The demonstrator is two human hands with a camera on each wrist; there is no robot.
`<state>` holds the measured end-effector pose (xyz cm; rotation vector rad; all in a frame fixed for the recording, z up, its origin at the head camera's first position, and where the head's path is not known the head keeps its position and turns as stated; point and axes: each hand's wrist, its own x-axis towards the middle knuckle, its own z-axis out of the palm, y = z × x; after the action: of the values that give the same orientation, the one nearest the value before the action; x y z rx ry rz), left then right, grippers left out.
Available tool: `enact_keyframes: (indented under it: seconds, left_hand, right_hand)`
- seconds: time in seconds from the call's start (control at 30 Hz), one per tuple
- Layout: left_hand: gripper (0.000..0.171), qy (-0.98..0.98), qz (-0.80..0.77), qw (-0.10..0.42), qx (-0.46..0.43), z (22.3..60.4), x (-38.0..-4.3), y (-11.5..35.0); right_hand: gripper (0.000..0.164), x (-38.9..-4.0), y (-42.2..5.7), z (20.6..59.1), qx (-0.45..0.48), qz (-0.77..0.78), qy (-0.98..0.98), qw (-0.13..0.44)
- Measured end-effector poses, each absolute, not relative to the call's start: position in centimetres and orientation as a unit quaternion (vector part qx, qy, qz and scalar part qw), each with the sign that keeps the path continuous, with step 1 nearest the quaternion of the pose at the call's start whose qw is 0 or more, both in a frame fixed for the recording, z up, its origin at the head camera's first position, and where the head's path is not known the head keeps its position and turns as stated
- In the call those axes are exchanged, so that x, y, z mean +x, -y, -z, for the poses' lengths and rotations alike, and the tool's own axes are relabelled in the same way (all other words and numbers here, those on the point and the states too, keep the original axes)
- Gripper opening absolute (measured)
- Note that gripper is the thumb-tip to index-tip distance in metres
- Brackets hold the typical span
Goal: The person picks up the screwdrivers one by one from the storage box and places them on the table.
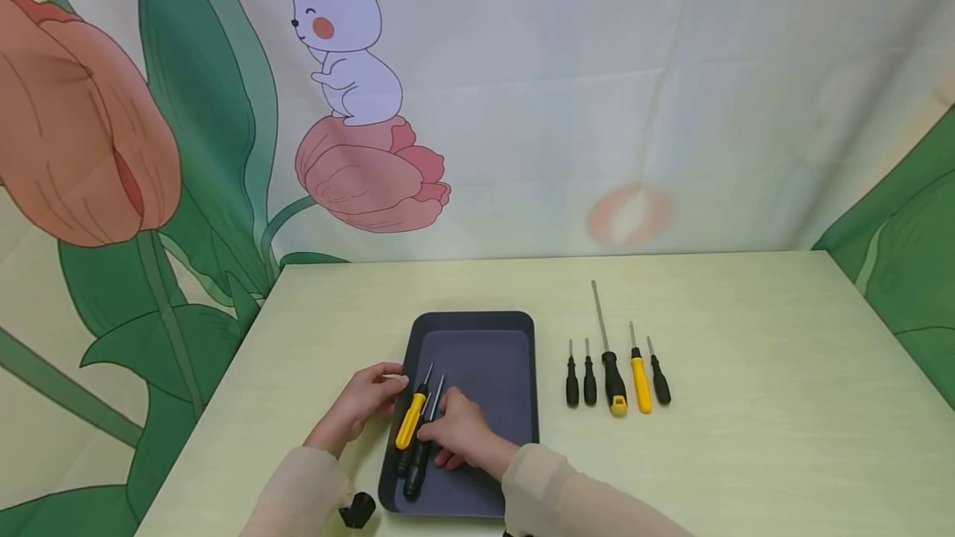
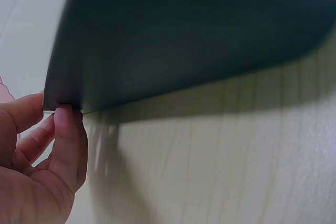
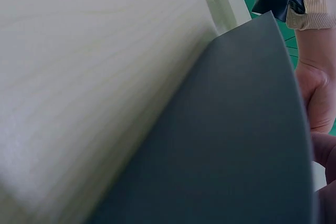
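A dark grey tray [image 1: 477, 355] lies on the table. At its left rim my left hand [image 1: 366, 400] grips the edge; the left wrist view shows the fingers [image 2: 65, 135] against the tray wall [image 2: 173, 30]. My right hand [image 1: 464, 433] reaches inside the tray, thumb and fingertips pinching a black screwdriver [image 1: 415, 475] near the top of its handle. Along the tray's left side lie a yellow-handled screwdriver [image 1: 411, 421] and another black-handled one [image 1: 404, 462], partly hidden between them. In the right wrist view the tray wall [image 3: 226, 129] covers most of my right hand.
Right of the tray stands a row of screwdrivers: two small black ones [image 1: 572, 388], a long black one [image 1: 614, 384] with a yellow end, a yellow one [image 1: 641, 384] and a small black one [image 1: 660, 386]. A printed curtain [image 1: 522, 106] hangs behind the table [image 1: 746, 404].
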<state>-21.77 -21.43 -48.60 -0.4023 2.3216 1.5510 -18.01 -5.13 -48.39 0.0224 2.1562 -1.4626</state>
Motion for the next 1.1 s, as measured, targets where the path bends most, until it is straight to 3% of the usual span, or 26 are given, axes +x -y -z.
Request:
enact_keyframes:
  seconds: [0.57, 1.1]
  left_hand:
    - [0.038, -0.813, -0.543, 0.156, -0.141, 48.7, -21.7, 21.3]
    - [0.039, -0.813, -0.542, 0.158, -0.139, 48.8, -21.8, 21.3]
  right_hand:
    - [0.033, -18.0, 5.6, 48.3, 0.025, 0.534, -0.801, 0.27]
    - [0.051, -17.8, 6.7, 49.6, -0.008, 0.515, -0.837, 0.185]
